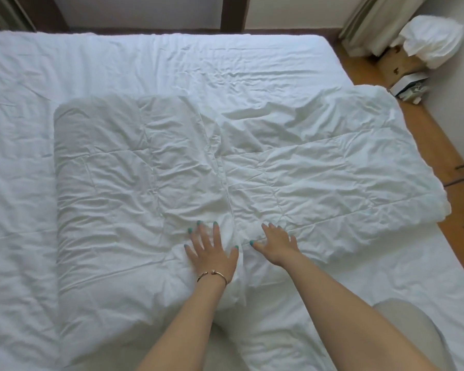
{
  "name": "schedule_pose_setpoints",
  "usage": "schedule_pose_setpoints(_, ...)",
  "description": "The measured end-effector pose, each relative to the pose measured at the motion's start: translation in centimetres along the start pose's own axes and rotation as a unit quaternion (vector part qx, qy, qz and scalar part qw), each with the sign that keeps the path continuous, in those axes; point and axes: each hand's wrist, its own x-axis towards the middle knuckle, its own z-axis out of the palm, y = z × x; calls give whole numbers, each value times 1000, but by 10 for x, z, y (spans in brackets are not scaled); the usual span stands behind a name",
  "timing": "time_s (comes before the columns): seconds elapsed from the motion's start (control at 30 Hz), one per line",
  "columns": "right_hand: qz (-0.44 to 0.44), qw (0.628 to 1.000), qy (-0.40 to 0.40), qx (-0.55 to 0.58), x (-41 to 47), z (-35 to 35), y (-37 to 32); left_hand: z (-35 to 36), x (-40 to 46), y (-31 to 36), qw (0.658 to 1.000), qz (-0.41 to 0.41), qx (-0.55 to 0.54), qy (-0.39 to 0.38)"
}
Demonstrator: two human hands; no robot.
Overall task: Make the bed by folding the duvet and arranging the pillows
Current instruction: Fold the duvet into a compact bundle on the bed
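Both arms reached forward from six o'clock. The left hand [211,250] lay palm down, fingers spread and straight, pressing the duvet [150,183] and grasping nothing; a thin gold bracelet [212,275] circled its wrist. The right hand [275,246] rested flat just beside it at three o'clock, released too, fingers straight. The white, wrinkled, puffy duvet lay folded across the middle of the bed [19,183], its right part reaching the mattress edge at three o'clock.

wooden floor [439,145], pale curtains [370,22]
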Motion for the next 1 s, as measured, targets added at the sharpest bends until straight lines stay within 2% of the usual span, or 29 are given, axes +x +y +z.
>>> schedule_pose_setpoints(0.07,-12,1000,15,10,12,-14,26,-2,4,34,998,55,0,8)
schedule_pose_setpoints(0.13,-20,999,26,17,30,-29,63,3,12,74,998,64,8,0)
schedule_pose_setpoints(0.27,-65,996,33,-57,89,-64,154,22,44,166,999,30,19,-5)
schedule_pose_setpoints(0.4,-128,984,29,-117,137,-112,250,47,64,271,999,-14,-34,16)
schedule_pose_setpoints(0.53,-96,992,19,-84,164,-169,351,61,68,373,998,-26,-31,-44)
schedule_pose_setpoints(0.7,-26,998,-1,-61,211,-230,457,67,100,481,997,-15,-25,-66)
schedule_pose_setpoints(0.9,35,999,7,30,280,-294,507,67,172,589,989,125,-50,-61)
schedule_pose_setpoints(1.0,28,993,-8,112,311,-317,536,65,207,641,990,126,-9,-68)
